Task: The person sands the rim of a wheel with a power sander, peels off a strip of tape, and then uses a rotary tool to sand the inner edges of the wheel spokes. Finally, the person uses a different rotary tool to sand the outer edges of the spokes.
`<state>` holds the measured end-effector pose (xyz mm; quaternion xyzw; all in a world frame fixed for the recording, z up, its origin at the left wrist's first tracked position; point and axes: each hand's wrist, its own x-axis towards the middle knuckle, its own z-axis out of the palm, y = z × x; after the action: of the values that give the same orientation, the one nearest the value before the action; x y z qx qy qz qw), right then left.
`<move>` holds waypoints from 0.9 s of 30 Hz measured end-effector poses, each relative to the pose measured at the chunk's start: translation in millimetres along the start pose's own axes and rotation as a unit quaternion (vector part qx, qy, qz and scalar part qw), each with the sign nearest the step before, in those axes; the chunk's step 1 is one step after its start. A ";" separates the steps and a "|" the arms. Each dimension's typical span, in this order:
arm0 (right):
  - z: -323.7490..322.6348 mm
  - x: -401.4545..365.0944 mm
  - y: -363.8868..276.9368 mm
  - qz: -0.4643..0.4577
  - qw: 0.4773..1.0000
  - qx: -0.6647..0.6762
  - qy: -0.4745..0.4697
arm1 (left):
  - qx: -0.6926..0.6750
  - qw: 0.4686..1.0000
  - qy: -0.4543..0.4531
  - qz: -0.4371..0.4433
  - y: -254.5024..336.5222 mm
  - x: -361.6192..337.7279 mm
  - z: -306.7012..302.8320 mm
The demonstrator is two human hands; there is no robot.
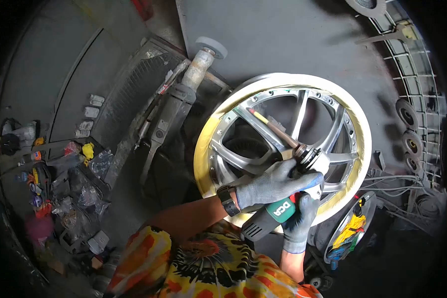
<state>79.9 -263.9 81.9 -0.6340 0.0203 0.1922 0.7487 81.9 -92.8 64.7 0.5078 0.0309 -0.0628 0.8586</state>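
Note:
A green and black DCA power grinder (283,208), with a pale head, lies across the near part of a wheel rim. From its head a long thin shaft (283,135) with a yellow and red tip points up and left over the spokes. My left hand (270,185), in a grey glove, is closed round the head end. My right hand (303,218), gloved too, grips the green body from the right side. Beneath them is the silver multi-spoke wheel rim (299,115), its outer edge covered in yellowish masking (203,161).
A large grinder (171,114) with a round wheel stands left of the rim. Bags and small items (77,184) lie at far left. A wire rack (414,84) with discs (407,114) runs along the right. Cables (397,184) and a coloured bundle (350,231) sit lower right.

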 end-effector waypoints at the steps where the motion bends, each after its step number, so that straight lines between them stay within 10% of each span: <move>1: -3.9 0.1 6.0 -0.010 0.999 -0.037 0.017 | 0.000 1.000 0.024 0.004 1.4 0.1 -0.4; 27: 17.8 6.5 -1.4 0.007 0.998 -0.052 0.044 | -0.024 0.994 0.052 0.096 8.0 8.0 -14.7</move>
<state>82.5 -245.3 84.9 -0.6801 0.0475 0.1703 0.7115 91.1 -76.7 63.6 0.4902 0.0282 0.0468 0.8699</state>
